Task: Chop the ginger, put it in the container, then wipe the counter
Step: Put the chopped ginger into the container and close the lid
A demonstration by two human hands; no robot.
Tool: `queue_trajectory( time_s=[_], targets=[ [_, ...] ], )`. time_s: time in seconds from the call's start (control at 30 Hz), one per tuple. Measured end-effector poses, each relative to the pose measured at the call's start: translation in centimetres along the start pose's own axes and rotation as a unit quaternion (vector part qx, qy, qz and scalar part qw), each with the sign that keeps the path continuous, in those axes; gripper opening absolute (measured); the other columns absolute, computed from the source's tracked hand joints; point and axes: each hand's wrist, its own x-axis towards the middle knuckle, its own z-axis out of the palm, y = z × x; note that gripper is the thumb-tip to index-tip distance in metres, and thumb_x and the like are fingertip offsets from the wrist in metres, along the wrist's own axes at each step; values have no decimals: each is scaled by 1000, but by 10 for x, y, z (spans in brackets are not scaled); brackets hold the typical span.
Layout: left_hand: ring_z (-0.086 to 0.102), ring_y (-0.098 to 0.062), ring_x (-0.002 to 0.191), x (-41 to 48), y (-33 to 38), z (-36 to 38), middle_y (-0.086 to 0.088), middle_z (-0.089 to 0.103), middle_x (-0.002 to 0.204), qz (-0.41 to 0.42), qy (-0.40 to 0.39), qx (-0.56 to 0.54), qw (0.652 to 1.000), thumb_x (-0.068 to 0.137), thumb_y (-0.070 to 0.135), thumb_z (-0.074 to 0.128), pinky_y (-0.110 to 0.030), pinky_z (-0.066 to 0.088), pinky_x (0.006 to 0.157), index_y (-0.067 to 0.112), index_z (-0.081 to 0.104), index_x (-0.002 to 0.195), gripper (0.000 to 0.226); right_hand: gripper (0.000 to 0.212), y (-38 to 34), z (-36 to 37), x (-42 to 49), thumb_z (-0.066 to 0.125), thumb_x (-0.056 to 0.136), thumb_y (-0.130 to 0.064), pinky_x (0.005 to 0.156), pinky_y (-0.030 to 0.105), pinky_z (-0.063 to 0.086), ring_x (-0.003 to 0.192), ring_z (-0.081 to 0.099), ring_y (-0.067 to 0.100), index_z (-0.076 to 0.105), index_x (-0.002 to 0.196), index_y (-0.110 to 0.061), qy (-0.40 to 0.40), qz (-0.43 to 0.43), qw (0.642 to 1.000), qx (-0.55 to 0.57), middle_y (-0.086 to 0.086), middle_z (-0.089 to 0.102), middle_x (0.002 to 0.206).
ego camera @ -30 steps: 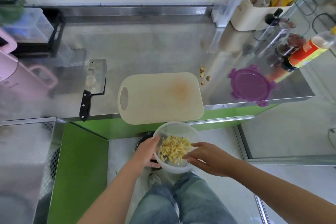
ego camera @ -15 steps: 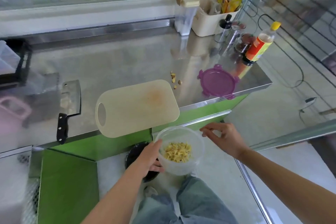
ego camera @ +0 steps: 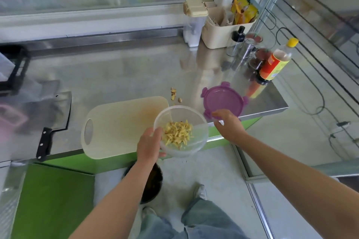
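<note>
The steel counter (ego camera: 136,75) is the biggest unfinished job. No cloth is in view on it, so I judge the wipe not yet begun. Taking the window side as twelve o'clock, the cutting board (ego camera: 120,126) lies at six o'clock on the counter, overhanging the near edge. It is bare apart from a faint orange stain, which suggests the chopping is over. The cleaver (ego camera: 56,114) lies flat at nine o'clock from the board, apart from it, with its black handle toward the person.

The purple lid (ego camera: 223,101) lies at three o'clock from the board, near the counter's right corner. The right hand (ego camera: 227,124) reaches its near edge with its fingers at the rim. I cannot tell whether they have pinched it yet or only touch it (the back of the hand hides them).

The clear container (ego camera: 202,136) is held off the counter at four o'clock from the board, above the near edge. The left hand (ego camera: 149,143) grips its left wall, thumb inside the rim and fingers curled underneath. The chopped ginger (ego camera: 177,134) sits in a loose heap on its floor, so the second step looks done.

A few ginger scraps (ego camera: 173,93) lie on the steel at one o'clock from the board. What probably remains is closing the container, clearing those bits and wiping down.
</note>
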Motion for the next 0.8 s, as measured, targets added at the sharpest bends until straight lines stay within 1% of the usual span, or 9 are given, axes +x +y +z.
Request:
queue_trajectory(
  time_s=[0.07,0.13,0.2,0.27,0.37,0.53,0.6,0.7,0.8],
  targets=[
    [64,-22,85,5,6,15,-7,62,102,-2,28,-10,1000,92,36,50,-48,60,67,21,55,110,23,31,13,3,15,58,89,-12,106,31,30,130,42,29,65,120,-12,-84,-34,993,-78,10,45,143],
    [65,-24,85,8,9,23,-7,62,103,-6,42,-17,999,91,39,51,-47,60,68,21,55,112,28,39,23,13,24,57,90,-23,114,41,25,143,21,29,58,129,-21,-163,-46,973,-154,9,21,157],
    [66,-25,84,12,11,33,-7,62,103,-10,57,-18,998,91,40,51,-47,60,68,20,55,113,30,50,33,22,33,55,92,-33,116,47,21,147,5,27,45,140,-24,-220,-50,950,-216,9,5,160],
    [66,-23,82,15,11,41,-7,62,103,-13,66,-16,998,91,41,52,-47,60,68,20,54,116,33,59,38,26,37,54,92,-36,116,48,21,147,3,27,35,146,-23,-243,-46,940,-235,9,3,160],
    [66,-22,80,18,10,49,-6,62,103,-14,79,-13,997,91,42,52,-46,60,68,19,54,118,36,50,45,22,37,56,90,-31,111,42,29,138,28,29,48,138,-18,-194,-54,961,-188,9,28,153],
    [67,-18,70,22,11,59,-3,63,101,-3,102,4,995,91,45,51,-46,60,69,22,53,118,35,20,46,-10,39,71,80,-7,90,29,43,102,60,32,74,100,-4,-17,-87,996,-28,15,67,111],
    [67,-15,65,24,13,63,-1,64,98,1,108,14,994,91,46,51,-47,59,72,24,52,118,34,17,44,-24,43,74,74,-2,83,23,45,91,64,27,76,91,-4,56,-65,996,36,11,70,100],
    [65,-15,66,26,20,72,-2,62,100,-1,100,7,995,91,45,52,-47,58,74,28,48,114,28,15,37,-42,51,70,74,4,76,31,54,79,66,20,73,83,-8,134,-36,986,93,5,70,87],
    [64,-18,78,26,26,82,-4,59,106,-7,77,-14,997,91,44,55,-47,59,73,26,47,121,36,22,26,-65,61,65,80,3,78,26,52,78,61,13,63,99,-9,166,5,968,188,-3,64,86]
  ],
)
